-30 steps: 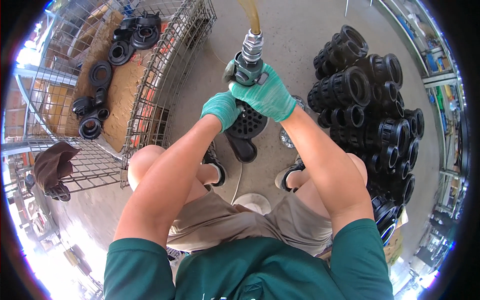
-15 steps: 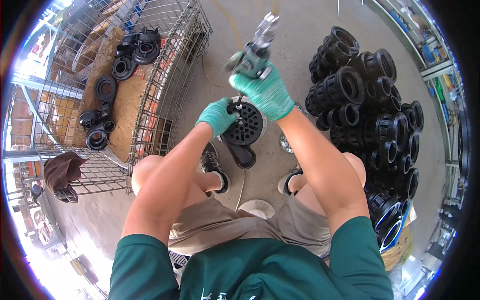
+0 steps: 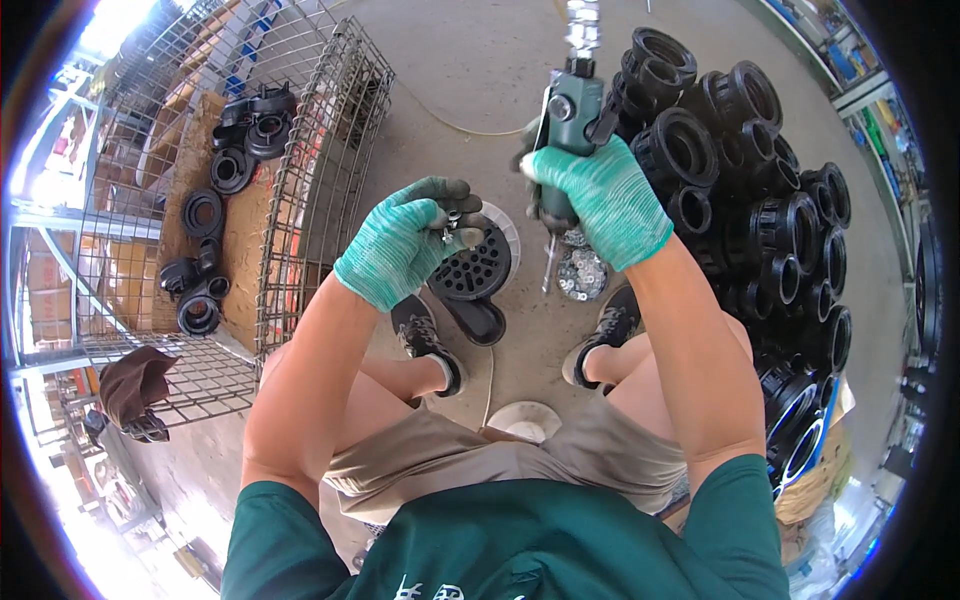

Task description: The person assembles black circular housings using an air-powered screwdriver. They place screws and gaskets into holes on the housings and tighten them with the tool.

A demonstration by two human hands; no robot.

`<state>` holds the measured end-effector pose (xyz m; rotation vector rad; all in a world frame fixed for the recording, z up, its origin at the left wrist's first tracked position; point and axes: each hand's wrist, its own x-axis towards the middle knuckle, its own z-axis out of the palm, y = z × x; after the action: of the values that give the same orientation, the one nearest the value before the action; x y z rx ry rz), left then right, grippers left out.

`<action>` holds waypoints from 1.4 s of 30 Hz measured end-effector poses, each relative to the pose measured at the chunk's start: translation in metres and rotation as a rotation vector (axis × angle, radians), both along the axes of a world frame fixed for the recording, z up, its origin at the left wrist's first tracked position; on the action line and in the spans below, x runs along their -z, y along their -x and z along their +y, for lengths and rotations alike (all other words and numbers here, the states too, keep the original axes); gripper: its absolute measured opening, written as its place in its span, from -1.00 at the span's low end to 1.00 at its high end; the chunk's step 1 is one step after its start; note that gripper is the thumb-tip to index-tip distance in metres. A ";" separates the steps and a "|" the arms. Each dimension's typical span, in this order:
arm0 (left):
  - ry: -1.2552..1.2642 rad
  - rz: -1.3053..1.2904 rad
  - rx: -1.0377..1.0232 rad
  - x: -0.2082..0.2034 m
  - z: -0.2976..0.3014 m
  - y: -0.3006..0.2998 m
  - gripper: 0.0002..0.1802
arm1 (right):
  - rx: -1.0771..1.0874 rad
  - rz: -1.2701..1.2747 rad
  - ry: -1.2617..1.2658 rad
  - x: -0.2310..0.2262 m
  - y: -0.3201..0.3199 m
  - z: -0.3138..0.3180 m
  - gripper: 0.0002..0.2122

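My left hand, in a green glove with dark fingertips, is closed around a few small metal fasteners between thumb and fingers. It hovers just left of and above a round black perforated plastic part with a rounded arm toward me. Wrapped by my right hand is a dark green pneumatic screwdriver, lifted to the right of that part. A silvery hose fitting leads off its far end, and a slim metal bit points down toward the floor. Some fingers of this hand are hidden behind the tool.
A dish of washers and nuts sits on the floor by my right shoe. Stacked black ribbed fittings rise on the right. A wire cage with black parts stands left. A thin hose crosses the floor.
The screwdriver has moved up and right, away from the black perforated part. My left hand has left that part, drawn left, and now shows small fasteners in its fingers.
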<state>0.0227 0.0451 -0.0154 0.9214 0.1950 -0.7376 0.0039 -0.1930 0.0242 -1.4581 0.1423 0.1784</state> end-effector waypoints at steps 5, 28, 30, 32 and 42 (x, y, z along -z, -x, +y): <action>0.055 -0.058 0.007 -0.005 -0.012 0.001 -0.65 | -0.118 0.157 0.047 -0.009 0.015 -0.002 -0.78; 0.068 0.009 0.079 -0.001 -0.024 0.011 -0.56 | -0.049 0.147 0.026 0.003 0.017 -0.008 -0.75; 0.122 0.030 0.078 0.005 -0.022 0.011 -0.57 | -0.048 0.159 0.005 0.007 0.016 -0.007 -0.74; 0.177 0.065 0.066 0.012 -0.018 0.011 -0.60 | -0.057 0.152 0.037 0.013 0.014 -0.004 -0.75; 0.014 -0.035 -0.273 0.010 -0.042 0.010 -0.70 | -0.144 -0.210 0.367 0.030 0.039 0.025 -0.67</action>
<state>0.0125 0.0028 -0.0256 0.8725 0.2779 -0.4692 -0.0348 -0.1684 -0.0056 -1.8442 -0.1077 0.1190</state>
